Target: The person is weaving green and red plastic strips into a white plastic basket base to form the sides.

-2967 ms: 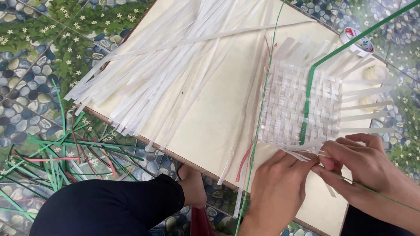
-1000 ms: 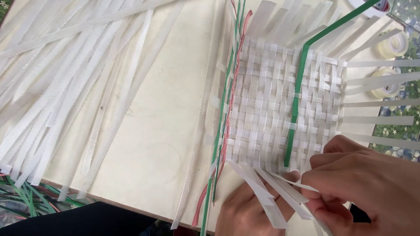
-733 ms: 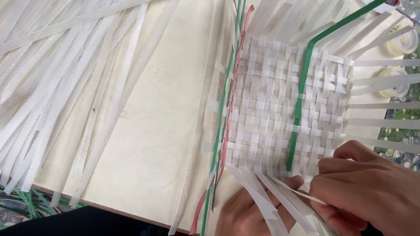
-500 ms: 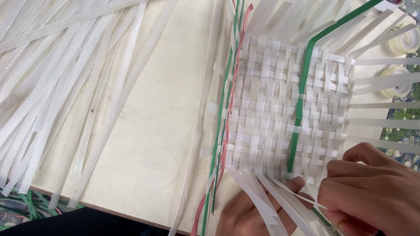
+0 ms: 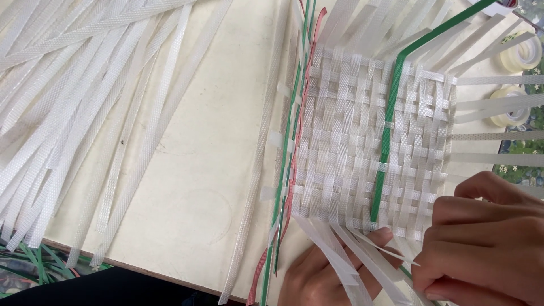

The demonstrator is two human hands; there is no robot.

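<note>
**No packages, labels, signs or screens**

Nothing of that kind shows in the head view. The nearest to packaged goods are two tape rolls at the right edge of the desk [image 5: 198, 170]: one roll [image 5: 524, 51] near the top right corner, pale yellowish and see-through, lying flat with its round hole upward; the second roll [image 5: 510, 107] just below it, the same shape and colour, partly crossed by white strips. A small round thing [image 5: 506, 3] with a red and white rim sits at the very top right, cut off by the frame; what it is cannot be told.
</note>
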